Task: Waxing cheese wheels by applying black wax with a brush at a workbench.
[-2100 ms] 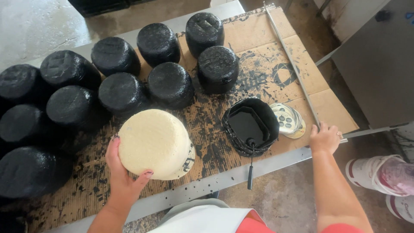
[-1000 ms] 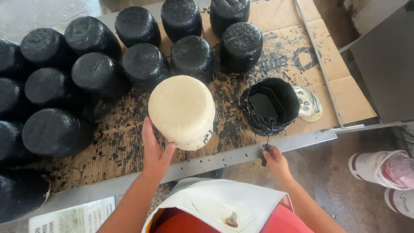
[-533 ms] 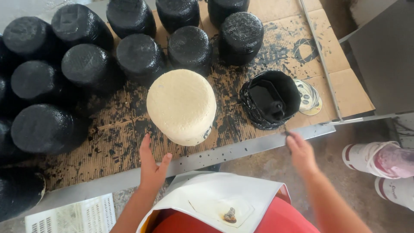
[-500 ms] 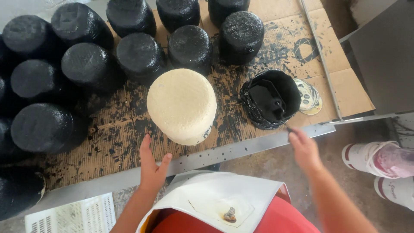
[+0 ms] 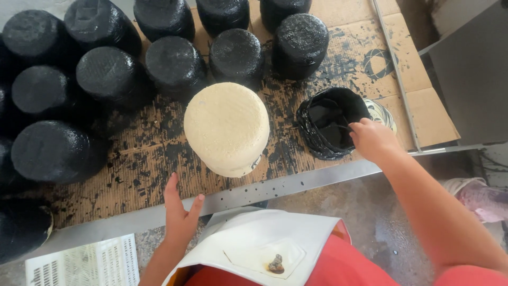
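Paint-spattered cardboard-covered table [image 5: 402, 85], pale cheese wheel [image 5: 226, 127] sitting centre, left hand [image 5: 180, 214] lying open at its seven o'clock, right hand [image 5: 373, 139] closing on something dark, hard to make out, in the black bucket [image 5: 323, 127] at three o'clock.

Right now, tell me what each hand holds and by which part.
The right hand grips a thin dark handle at its upper end, inside the black pot. The left hand holds nothing.
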